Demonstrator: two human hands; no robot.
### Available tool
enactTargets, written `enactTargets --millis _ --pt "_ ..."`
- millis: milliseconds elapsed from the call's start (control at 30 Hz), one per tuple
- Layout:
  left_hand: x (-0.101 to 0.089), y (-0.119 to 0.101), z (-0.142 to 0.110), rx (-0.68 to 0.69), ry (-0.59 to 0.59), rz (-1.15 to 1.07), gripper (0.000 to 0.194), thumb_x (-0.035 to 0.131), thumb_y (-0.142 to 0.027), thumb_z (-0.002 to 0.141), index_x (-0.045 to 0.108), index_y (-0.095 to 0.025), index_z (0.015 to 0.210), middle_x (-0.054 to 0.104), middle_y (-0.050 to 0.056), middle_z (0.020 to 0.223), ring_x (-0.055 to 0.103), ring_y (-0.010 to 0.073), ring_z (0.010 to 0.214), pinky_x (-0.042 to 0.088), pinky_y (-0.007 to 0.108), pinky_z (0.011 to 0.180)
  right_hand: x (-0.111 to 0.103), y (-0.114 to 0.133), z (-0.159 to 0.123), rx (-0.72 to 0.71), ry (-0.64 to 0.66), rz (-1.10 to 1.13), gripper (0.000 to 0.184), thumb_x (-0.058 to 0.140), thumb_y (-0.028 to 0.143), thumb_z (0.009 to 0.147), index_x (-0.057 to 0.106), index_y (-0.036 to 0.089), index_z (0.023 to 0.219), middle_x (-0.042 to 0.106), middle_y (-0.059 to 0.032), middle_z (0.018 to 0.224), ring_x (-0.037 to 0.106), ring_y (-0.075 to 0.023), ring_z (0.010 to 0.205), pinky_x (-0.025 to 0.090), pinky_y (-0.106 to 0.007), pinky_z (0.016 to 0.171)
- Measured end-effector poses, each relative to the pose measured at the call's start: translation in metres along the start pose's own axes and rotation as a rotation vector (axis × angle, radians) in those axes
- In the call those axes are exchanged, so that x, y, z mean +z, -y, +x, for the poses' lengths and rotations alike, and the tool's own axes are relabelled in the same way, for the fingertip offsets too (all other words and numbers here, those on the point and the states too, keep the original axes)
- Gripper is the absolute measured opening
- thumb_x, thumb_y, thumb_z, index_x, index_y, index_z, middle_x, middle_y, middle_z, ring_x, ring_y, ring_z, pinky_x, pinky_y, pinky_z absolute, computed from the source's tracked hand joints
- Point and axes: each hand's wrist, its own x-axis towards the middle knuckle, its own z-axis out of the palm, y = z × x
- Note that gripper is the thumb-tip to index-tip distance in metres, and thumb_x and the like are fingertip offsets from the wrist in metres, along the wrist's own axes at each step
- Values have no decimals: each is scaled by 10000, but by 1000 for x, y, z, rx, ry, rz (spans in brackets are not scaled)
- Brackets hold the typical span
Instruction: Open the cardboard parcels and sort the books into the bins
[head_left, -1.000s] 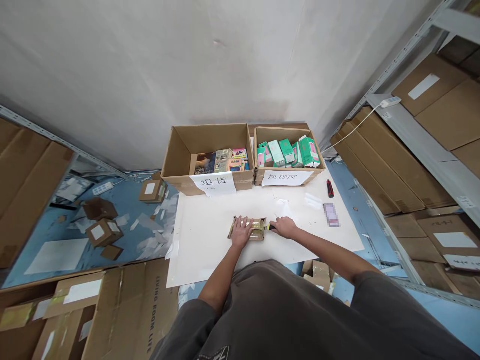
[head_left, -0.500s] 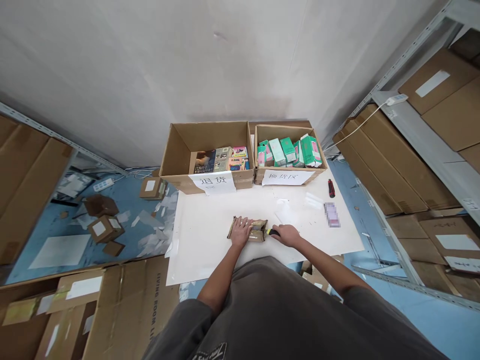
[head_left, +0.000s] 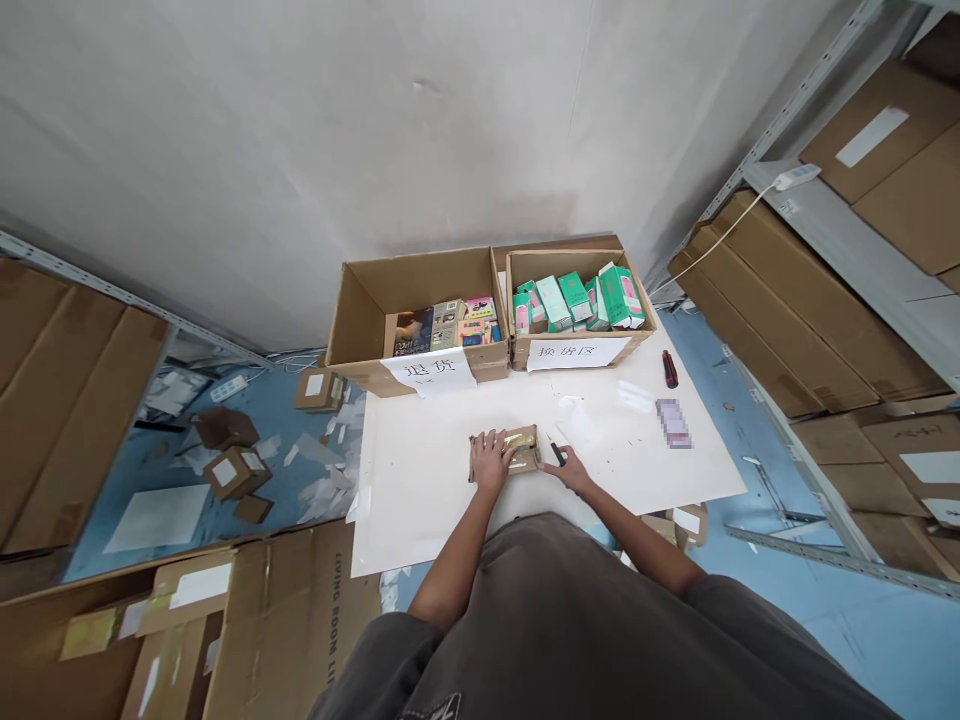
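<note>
A small brown cardboard box (head_left: pixel 523 456), bound with shiny tape, lies near the front of the white table. Over its left end my left hand (head_left: pixel 491 462) is spread, gripping it against the tabletop. My right hand (head_left: pixel 568 470) is closed round a black and yellow utility knife (head_left: pixel 556 452), just off the box's right end. The knife's tip points up and away from me, apart from the box.
Behind stand two open cartons with paper signs: the left carton (head_left: pixel 360 375) holds books and small boxes, the right carton (head_left: pixel 517 355) green-and-white boxes. A red-black cutter (head_left: pixel 670 370) and a blurred purple item (head_left: pixel 674 424) lie at the table's right. Shelves flank both sides.
My right hand has drawn the knife away from the box's right end and turned its tip upward. The left hand keeps its hold on the box. The whole view has shifted slightly.
</note>
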Motion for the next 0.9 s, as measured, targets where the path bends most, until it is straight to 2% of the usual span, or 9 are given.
enactTargets --millis 100,167,333,433,500,600,733,800,900 --pt "-6 -11 9 -147 5 29 606 434 -594 992 508 -283 1507 576 154 1456 453 403 1341 379 580 1074 38 6 15 66 -84 142 614 606 620 878 418 224 1308 708 -33 928 693 -232 816 484 -278 607" --pt "-11 -12 11 -211 18 52 629 420 -626 985 516 -259 1487 609 183 1376 507 402 1256 391 576 1027 49 16 30 76 -153 181 609 616 597 863 417 221 1298 705 -40 961 696 -232 869 501 -277 648" --pt "-20 0 2 -305 147 74 651 438 -628 971 481 -210 1469 651 184 1239 623 347 1109 459 457 911 37 53 72 59 -225 285 606 608 593 852 414 234 1301 703 -84 1117 692 -240 958 523 -285 708" --pt "-23 7 -6 -282 244 52 655 444 -575 977 416 -189 1505 650 182 1248 659 312 1080 481 394 864 22 73 87 66 -198 295 616 631 559 845 410 227 1315 698 -107 1179 691 -244 999 525 -291 763" --pt "-28 13 -6 -262 232 68 663 470 -526 968 380 -190 1533 619 196 1329 646 321 1130 488 399 883 15 77 87 53 -189 255 605 619 559 854 420 226 1318 697 -111 1188 689 -252 1016 521 -299 789" --pt "-40 25 4 -42 196 126 688 571 -362 908 373 -245 1556 496 182 1525 530 347 1327 464 437 995 18 64 72 7 -187 215 614 601 589 857 431 231 1327 697 -104 1176 687 -261 1013 519 -308 785" --pt "-50 36 29 479 449 165 763 740 -207 733 526 -382 1444 394 44 1645 293 325 1535 350 447 1151 44 33 39 1 -109 153 586 639 552 846 441 247 1306 711 -73 1108 698 -254 982 520 -308 769" --pt "-51 33 42 589 535 181 719 775 -186 687 602 -378 1358 436 37 1621 269 325 1549 305 455 1183 56 21 29 47 -79 116 535 617 531 870 443 253 1292 714 -64 1081 706 -248 970 521 -308 760" --pt "-50 22 51 635 547 235 673 820 -193 640 660 -318 1282 575 100 1471 327 362 1501 256 489 1205 58 17 28 105 -94 143 527 620 529 875 441 247 1281 716 -69 1080 711 -247 970 524 -311 769"
